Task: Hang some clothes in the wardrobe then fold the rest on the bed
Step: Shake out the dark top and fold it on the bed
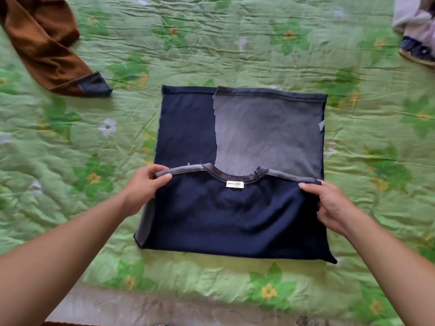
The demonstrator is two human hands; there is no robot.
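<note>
Nearest, the navy shirt (226,220) lies flat on the green flowered bedspread (235,43), its collar half folded up over its far half. The left hand (146,187) pinches the shirt's left shoulder seam, thumb on top and fingers curled beneath. The right hand (329,203) grips the right shoulder edge the same way, fingers tucked under the cloth. A white label (234,184) sits at the collar between the hands. Beyond the shirt to the left lies a brown garment (47,48); far right of it, pale clothes (416,20).
</note>
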